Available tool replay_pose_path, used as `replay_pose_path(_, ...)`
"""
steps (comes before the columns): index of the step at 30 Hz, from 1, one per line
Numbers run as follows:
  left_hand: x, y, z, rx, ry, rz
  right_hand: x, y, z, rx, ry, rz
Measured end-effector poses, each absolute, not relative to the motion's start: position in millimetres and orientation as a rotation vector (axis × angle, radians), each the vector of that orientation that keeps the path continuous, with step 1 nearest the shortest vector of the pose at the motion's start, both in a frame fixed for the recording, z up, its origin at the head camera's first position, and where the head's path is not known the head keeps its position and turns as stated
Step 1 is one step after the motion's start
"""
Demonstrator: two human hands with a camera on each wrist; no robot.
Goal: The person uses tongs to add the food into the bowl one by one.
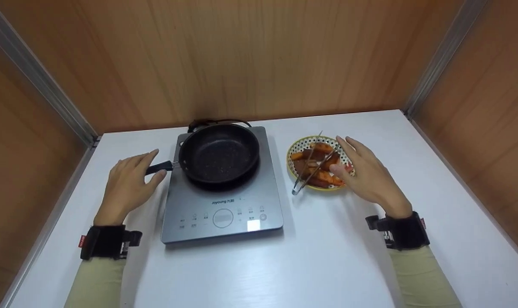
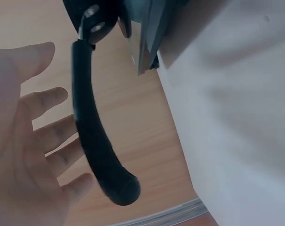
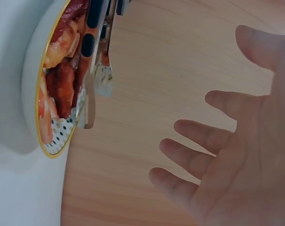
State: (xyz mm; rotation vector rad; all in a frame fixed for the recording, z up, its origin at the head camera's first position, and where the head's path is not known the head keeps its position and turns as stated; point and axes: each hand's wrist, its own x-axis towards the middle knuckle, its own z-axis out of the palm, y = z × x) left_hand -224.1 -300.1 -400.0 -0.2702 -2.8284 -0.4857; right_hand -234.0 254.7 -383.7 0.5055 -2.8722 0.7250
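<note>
The frying pan (image 1: 218,156) was black and round, its dark interior flecked with pale specks, and sat on the silver-grey cooktop (image 1: 259,192) on the white worktop (image 1: 327,256). Its curved black handle (image 2: 91,113) lay beside the left grip (image 1: 128,177), fingers spread and holding nothing. Metal tongs (image 1: 295,191) lay across a yellow-rimmed, dark-dotted bowl (image 1: 289,169) of orange and red-brown food pieces (image 1: 327,177); near them the right grip (image 1: 368,175), fingers extended, held nothing.
</note>
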Motion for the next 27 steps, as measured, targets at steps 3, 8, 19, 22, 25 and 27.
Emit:
replay_pose_path(3,-228.5,-306.0,-400.6,-0.234,-2.866,-0.491,-236.0,253.0,-387.1,0.496,-2.902,0.714)
replay_pose_path(8,-233.9,-307.9,-404.5,-0.205,-2.917,-0.527,-237.9,254.0,-390.1,0.485,-2.935,0.709)
replay_pose_path(19,-232.8,-303.6,-406.3,-0.246,-2.934,-0.505,-233.7,259.6,-393.6,0.486,-2.932,0.725)
replay_pose_path(22,-230.4,-303.0,-405.5,-0.256,-2.937,-0.496,-234.0,259.8,-393.8,0.483,-2.93,0.719)
replay_pose_path(25,-227.6,-302.3,-405.8,-0.254,-2.937,-0.489,-234.4,259.0,-393.2,0.477,-2.939,0.723)
replay_pose_path(27,-226.3,-301.4,-407.0,-0.252,-2.938,-0.485,-234.3,258.6,-392.4,0.472,-2.944,0.725)
